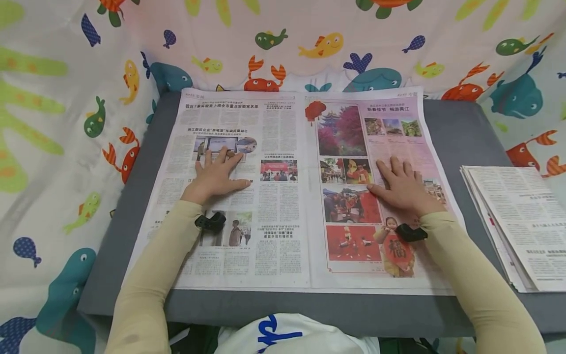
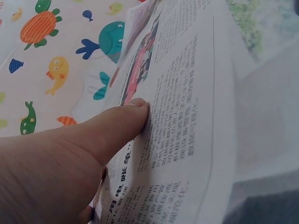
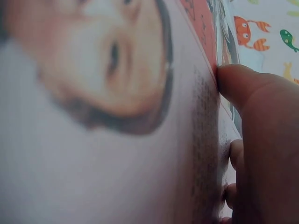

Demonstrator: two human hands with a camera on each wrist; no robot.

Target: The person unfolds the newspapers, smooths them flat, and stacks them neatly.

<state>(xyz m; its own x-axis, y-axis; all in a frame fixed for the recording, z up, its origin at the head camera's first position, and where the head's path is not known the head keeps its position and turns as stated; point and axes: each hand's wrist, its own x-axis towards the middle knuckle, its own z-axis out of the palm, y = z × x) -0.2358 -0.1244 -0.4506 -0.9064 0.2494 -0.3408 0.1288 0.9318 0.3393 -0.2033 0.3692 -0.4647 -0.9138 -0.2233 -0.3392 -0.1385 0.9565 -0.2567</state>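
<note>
An open newspaper [image 1: 283,265] lies spread across the grey table. On its left page, my left hand [image 1: 215,179] rests palm down with the fingers spread, partly covering a photo near the upper middle. The left wrist view has the thumb [image 2: 124,119] touching the printed text. My right hand [image 1: 407,189] lies with spread fingers on the pink right page, its thumb beside the column of red festive photos [image 1: 351,204]. Up close in the right wrist view, the right thumb [image 3: 238,84] touches the paper. Neither hand grips anything.
A stack of folded newspapers [image 1: 526,226] sits at the table's right side. The grey table [image 1: 464,130] shows around the spread. A white cloth [image 1: 283,64] printed with sea animals hangs behind and at both sides.
</note>
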